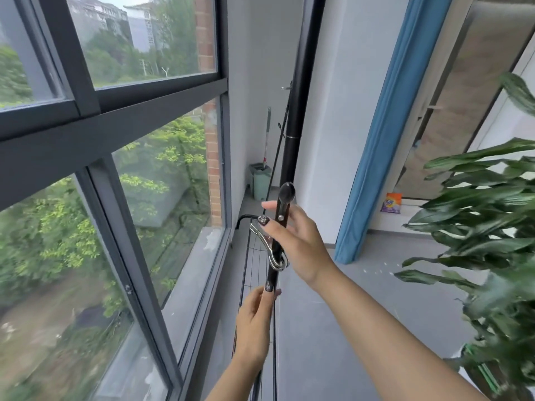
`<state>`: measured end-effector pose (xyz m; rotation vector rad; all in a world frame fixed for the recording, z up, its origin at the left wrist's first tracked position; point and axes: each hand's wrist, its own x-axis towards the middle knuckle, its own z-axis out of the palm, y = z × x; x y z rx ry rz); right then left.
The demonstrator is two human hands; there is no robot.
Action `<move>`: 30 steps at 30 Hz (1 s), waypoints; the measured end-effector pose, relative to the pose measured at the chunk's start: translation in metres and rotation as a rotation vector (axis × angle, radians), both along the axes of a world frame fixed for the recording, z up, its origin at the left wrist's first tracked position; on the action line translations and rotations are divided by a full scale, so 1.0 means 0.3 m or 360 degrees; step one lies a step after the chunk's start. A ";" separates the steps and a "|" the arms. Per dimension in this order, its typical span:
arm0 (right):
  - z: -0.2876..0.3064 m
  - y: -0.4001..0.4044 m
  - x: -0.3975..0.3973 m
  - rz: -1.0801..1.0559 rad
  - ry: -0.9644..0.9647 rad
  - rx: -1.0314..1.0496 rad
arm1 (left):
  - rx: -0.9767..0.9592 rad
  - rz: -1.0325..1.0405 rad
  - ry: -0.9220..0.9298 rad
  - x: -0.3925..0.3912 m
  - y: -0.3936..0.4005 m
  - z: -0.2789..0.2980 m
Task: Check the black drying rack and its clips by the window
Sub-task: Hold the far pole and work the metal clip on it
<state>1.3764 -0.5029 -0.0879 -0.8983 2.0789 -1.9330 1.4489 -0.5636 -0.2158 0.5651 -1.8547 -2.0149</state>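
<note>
The black drying rack (292, 117) stands beside the window, its tall pole rising past the frame top. A shorter black bar with a rounded knob (286, 193) angles up in front of me. A silver metal clip (272, 250) hangs on that bar. My right hand (298, 244) wraps the bar at the clip, thumb on the clip's upper arm. My left hand (254, 322) grips the same bar lower down with fingertips. Thin black rack wires (254, 264) run below the hands.
The dark-framed window (115, 117) fills the left side, with a grey sill (191, 285). A mop in a green bucket (260, 180) stands in the far corner. A blue curtain (385, 140) hangs on the right. A large leafy plant (486, 233) crowds the right edge; a detergent bag (391, 202) lies behind.
</note>
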 end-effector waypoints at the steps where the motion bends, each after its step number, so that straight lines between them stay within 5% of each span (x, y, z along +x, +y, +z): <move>1: -0.003 -0.015 -0.003 -0.0055 0.0032 -0.0005 | -0.0031 -0.0011 0.0015 -0.001 0.001 -0.002; 12: 0.034 -0.159 -0.031 -0.0413 -0.0013 -0.0577 | -0.0245 -0.0059 0.0198 -0.084 -0.039 0.039; 30: 0.116 -0.220 -0.067 -0.0725 0.0115 -0.0620 | -0.0777 -0.0072 0.0328 -0.176 -0.082 0.047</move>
